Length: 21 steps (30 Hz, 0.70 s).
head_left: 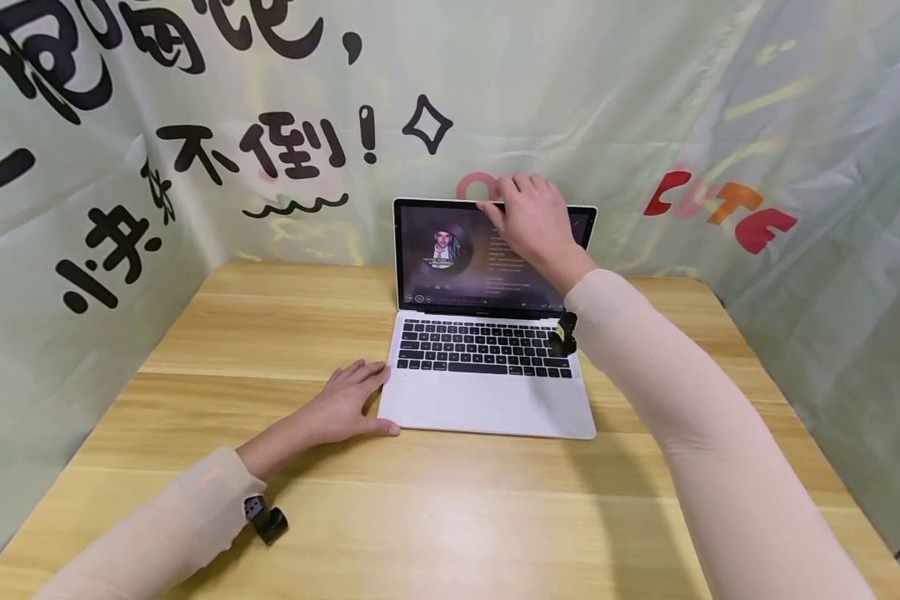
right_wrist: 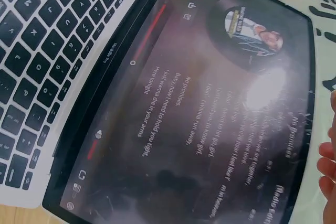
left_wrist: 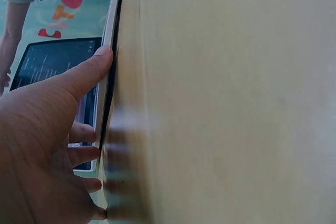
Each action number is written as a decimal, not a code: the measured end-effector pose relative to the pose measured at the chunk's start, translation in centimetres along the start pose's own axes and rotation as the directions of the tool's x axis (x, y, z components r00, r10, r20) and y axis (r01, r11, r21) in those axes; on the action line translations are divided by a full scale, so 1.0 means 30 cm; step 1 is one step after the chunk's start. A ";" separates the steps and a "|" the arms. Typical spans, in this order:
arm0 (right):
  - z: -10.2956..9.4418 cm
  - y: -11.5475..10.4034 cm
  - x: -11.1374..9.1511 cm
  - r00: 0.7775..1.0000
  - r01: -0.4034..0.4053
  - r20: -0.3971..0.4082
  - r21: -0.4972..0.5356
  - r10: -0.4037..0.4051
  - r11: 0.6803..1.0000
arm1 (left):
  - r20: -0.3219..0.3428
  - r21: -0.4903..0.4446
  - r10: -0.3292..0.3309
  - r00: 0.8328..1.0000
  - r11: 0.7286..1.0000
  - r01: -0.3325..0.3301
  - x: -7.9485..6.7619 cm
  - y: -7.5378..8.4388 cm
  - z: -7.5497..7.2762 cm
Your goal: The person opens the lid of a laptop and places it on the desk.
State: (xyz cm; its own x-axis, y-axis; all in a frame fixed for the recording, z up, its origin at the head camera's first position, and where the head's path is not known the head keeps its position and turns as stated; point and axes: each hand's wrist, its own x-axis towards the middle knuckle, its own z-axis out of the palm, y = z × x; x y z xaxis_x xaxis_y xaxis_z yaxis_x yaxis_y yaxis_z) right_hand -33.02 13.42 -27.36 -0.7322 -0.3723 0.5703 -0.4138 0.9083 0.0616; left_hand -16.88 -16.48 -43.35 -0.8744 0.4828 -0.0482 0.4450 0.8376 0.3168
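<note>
Right hand [head_left: 534,218] hides part of the laptop [head_left: 487,398] screen's top edge.

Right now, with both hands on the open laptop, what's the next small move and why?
Probably tip the lid forward a little: the right hand grips the screen's top edge, while the left hand rests flat against the laptop base, steadying it on the table.

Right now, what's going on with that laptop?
Right hand fingers hooked over laptop lid's top edge. Left hand flat beside its base. Screen lit. Nothing blocking.
</note>
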 end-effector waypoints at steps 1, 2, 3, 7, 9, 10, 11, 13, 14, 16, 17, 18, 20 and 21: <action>-0.008 0.001 -0.008 1.000 0.007 -0.016 0.012 -0.007 1.000 | -0.002 -0.001 0.001 1.000 1.000 -0.001 0.000 0.000 0.000; -0.016 0.002 -0.016 1.000 0.010 -0.030 0.026 -0.009 1.000 | -0.005 -0.001 0.003 1.000 1.000 -0.003 0.000 -0.001 0.000; -0.023 0.005 -0.027 0.999 0.009 -0.040 0.039 -0.008 0.999 | -0.007 -0.001 0.004 1.000 1.000 -0.004 0.001 -0.002 0.001; -0.049 0.022 -0.079 0.999 -0.010 -0.052 0.084 0.015 0.996 | -0.018 0.000 0.005 1.000 1.000 -0.005 0.011 0.000 0.004; -0.058 0.032 -0.105 0.999 -0.020 -0.047 0.088 0.024 0.996 | -0.019 0.002 0.007 1.000 1.000 -0.007 0.017 0.001 0.004; -0.060 0.038 -0.117 0.999 -0.020 -0.048 0.091 0.025 0.996 | -0.020 0.000 0.007 1.000 1.000 -0.007 0.019 0.002 0.003; -0.063 0.042 -0.129 0.999 -0.018 -0.048 0.094 0.022 0.995 | -0.020 0.005 0.009 1.000 1.000 -0.009 0.021 0.002 0.002; -0.066 0.049 -0.152 0.999 -0.013 -0.042 0.093 0.017 0.996 | -0.018 0.016 0.012 1.000 1.000 -0.012 0.022 0.001 -0.001; -0.067 0.052 -0.164 0.999 -0.009 -0.039 0.092 0.013 0.996 | -0.017 0.020 0.017 1.000 1.000 -0.017 0.022 0.001 -0.004; -0.070 0.058 -0.187 1.000 -0.006 -0.030 0.103 0.009 0.995 | -0.015 0.037 0.023 1.000 0.999 -0.022 0.022 -0.001 -0.011; -0.071 0.061 -0.198 1.000 -0.006 -0.022 0.109 0.008 0.994 | -0.013 0.046 0.027 1.000 0.999 -0.026 0.023 -0.003 -0.015; -0.071 0.065 -0.209 1.000 -0.004 -0.012 0.111 0.006 0.994 | -0.015 0.048 0.036 0.999 0.998 -0.035 0.024 -0.003 -0.020; -0.070 0.073 -0.232 1.000 -0.003 0.015 0.112 0.002 0.994 | -0.022 0.047 0.049 0.999 0.998 -0.048 0.028 -0.007 -0.032; -0.070 0.077 -0.243 1.000 -0.003 0.031 0.111 0.000 0.994 | -0.029 0.048 0.053 0.998 0.998 -0.052 0.031 -0.008 -0.038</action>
